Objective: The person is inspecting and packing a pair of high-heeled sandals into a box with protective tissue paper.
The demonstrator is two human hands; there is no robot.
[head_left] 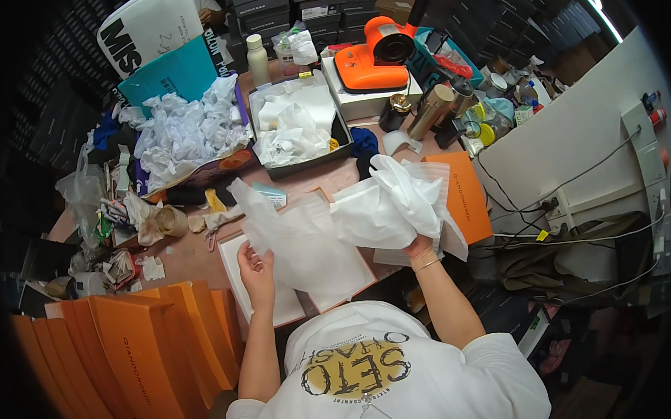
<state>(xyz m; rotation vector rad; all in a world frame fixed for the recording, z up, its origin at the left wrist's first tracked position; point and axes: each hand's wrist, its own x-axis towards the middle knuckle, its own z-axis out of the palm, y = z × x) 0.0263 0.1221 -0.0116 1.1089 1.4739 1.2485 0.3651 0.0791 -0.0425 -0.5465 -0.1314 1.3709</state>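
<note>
My left hand (256, 277) has its fingers curled at the edge of a translucent white wrapping sheet (307, 244), seeming to pinch it. One end of that sheet rises beyond the hand; the rest spreads over an open shallow box (280, 306) with a white inside and orange edges. My right hand (420, 249) grips a loose bundle of white tissue paper (394, 207) from below, with most fingers hidden by the paper. What the bundle wraps, if anything, does not show. Just right of it lies an orange box (464, 197), partly covered by the paper.
Tall orange boxes (152, 356) stand at my left. Farther back are a bin of crumpled tissue (192, 129), a dark box lid with paper (296, 126), an orange machine (375, 60) on a white box and a metal flask (430, 110). Cables (528, 210) hang at the right.
</note>
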